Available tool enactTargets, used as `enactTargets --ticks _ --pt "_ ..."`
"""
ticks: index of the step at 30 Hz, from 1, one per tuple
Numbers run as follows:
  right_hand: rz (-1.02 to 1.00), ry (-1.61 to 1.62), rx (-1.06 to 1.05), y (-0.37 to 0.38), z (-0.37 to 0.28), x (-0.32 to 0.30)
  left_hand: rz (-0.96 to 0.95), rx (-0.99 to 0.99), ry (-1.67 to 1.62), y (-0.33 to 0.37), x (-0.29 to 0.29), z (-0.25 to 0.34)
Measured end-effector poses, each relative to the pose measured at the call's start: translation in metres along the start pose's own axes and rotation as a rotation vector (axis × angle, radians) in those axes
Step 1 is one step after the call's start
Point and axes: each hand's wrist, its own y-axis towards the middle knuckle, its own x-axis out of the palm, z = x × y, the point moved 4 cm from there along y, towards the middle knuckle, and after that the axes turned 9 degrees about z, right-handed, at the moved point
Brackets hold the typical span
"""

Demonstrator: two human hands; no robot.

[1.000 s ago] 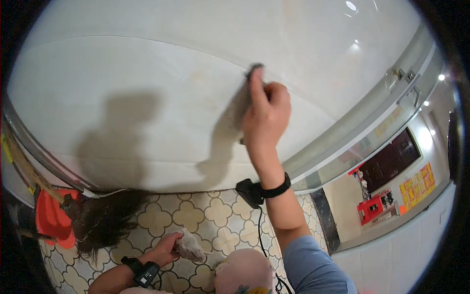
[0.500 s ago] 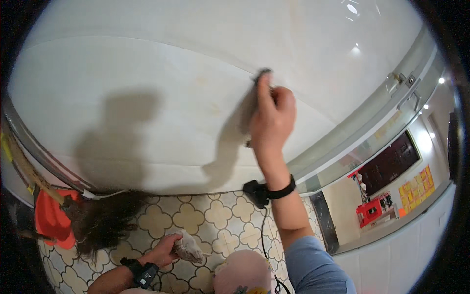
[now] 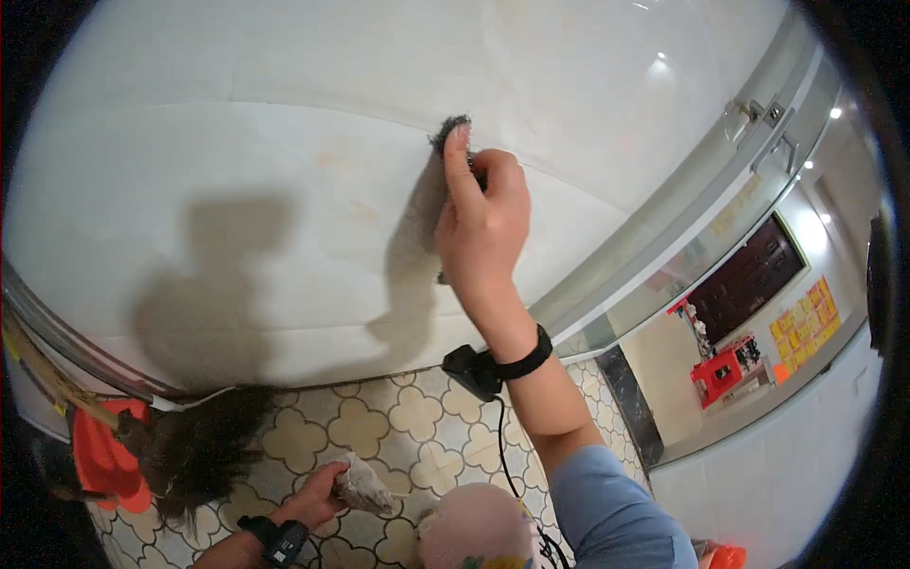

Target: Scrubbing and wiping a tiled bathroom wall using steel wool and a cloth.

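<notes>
My right hand [image 3: 485, 223] is raised to the white tiled wall [image 3: 313, 180], its fingers closed around a dark steel wool scourer [image 3: 451, 129]. The scourer's upper end shows past my thumb, at a joint line between tiles. Part of it is hidden behind my fingers. Faint yellowish stains mark the tile to the left of that hand. Low down, my left hand [image 3: 316, 500] grips a bunched greyish-white cloth [image 3: 363, 486] above the patterned floor [image 3: 360, 427].
At the lower left, a dark-bristled broom [image 3: 204, 446] leans by a red dustpan [image 3: 100, 460]. A glass door [image 3: 654, 289] with a metal frame stands right; beyond it are a dark door [image 3: 744, 289] and a red object [image 3: 718, 377]. A black cable [image 3: 502, 446] hangs from my right wrist device.
The view has shifted, so the wall stains and my right hand appear farther left. The scourer sits slightly higher against the stains. Both hands keep their hold.
</notes>
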Motion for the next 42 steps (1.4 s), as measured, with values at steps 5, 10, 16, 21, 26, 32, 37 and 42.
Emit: enactTargets --ticks 5,10,16,21,26,32,37,42 --pt "-0.019 -0.066 0.041 -0.017 0.038 -0.019 0.148 -0.651 -0.669 0.019 -0.012 -0.049" --pt "-0.018 -0.178 0.391 -0.05 0.132 -0.046 0.043 -0.643 -0.667 0.023 -0.01 -0.058" --pt "-0.083 -0.188 0.443 -0.021 0.144 -0.045 0.004 -0.675 -0.653 0.028 -0.001 -0.064" --pt "-0.132 0.017 0.228 -0.002 0.082 -0.03 0.004 -0.617 -0.723 0.019 -0.005 -0.051" --pt "-0.08 -0.186 0.403 -0.022 0.156 -0.055 0.156 -0.647 -0.6 0.015 -0.002 -0.017" --pt "-0.126 -0.209 0.458 0.001 0.178 -0.061 0.127 -0.611 -0.749 0.035 -0.012 -0.029" --pt "-0.041 -0.247 0.424 0.033 0.226 -0.071 0.012 -0.079 -0.414 0.038 -0.014 0.038" --pt "-0.177 -0.178 0.34 0.012 0.188 -0.061 -0.012 0.19 -0.147 0.052 0.007 0.13"
